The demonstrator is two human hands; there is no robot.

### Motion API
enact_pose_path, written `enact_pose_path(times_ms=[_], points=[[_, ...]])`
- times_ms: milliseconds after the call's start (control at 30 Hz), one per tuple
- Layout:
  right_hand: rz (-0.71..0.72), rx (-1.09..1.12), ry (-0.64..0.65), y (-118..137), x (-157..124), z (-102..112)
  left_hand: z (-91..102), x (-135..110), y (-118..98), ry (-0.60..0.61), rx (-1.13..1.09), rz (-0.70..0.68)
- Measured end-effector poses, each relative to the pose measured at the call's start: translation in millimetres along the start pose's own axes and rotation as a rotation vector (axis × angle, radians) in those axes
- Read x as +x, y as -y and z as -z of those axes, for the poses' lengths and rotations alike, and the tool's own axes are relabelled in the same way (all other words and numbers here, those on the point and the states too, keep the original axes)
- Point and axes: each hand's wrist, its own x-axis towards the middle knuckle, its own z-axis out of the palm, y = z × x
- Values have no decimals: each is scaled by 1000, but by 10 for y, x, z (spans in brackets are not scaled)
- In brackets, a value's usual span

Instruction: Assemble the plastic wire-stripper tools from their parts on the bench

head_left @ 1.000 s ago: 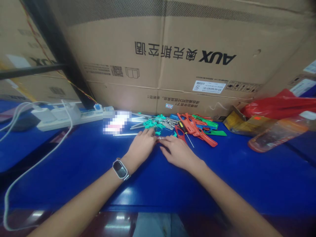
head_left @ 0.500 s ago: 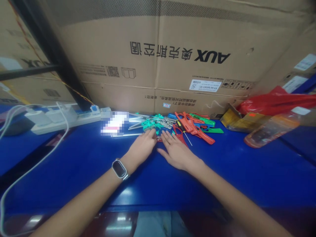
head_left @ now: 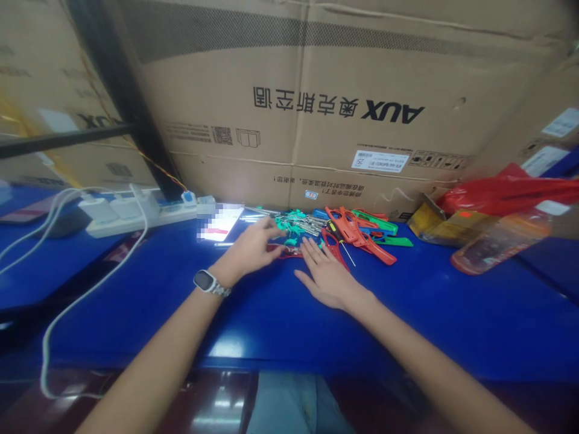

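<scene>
My left hand (head_left: 254, 248), with a watch (head_left: 205, 280) on the wrist, has curved fingers above the pile and its thumb apart, near the left end of a red plastic shell (head_left: 289, 252). My right hand (head_left: 329, 272) lies flat, fingers stretched, their tips on the right part of that shell and hiding some of it. Behind the hands is a heap of small green plastic parts (head_left: 292, 223) mixed with thin metal rods (head_left: 312, 225). To the right lie orange-red plastic shells (head_left: 350, 231) and a screwdriver with a yellow-black handle (head_left: 333, 230).
A phone with a lit screen (head_left: 221, 223) lies left of the heap. Farther left are a power strip (head_left: 169, 211) with chargers and a white cable (head_left: 102, 277). On the right, a bottle (head_left: 502, 244) leans by a small carton (head_left: 432, 223). A large cardboard box (head_left: 312, 72) stands behind.
My left hand has moved left, away from my right hand, and its fingers have spread from the thumb, uncovering more of the red shell. My right hand stays nearly in place. The view has shifted slightly.
</scene>
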Motion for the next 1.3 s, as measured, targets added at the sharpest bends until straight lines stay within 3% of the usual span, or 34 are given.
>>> enact_pose_path(times_ms=[100, 267, 467, 700, 1300], points=[[-6, -27, 4, 9, -11, 26, 104, -35, 173, -39, 23, 126], [-11, -36, -44, 23, 0, 82, 115, -77, 329, 159, -3, 195], [38, 0, -105, 130, 201, 191, 99, -77, 410, 250, -79, 257], [99, 31, -163, 191, 453, 41, 146, -99, 451, 245, -201, 268], [69, -11, -186, 185, 417, -42, 119, -105, 439, 263, -78, 326]])
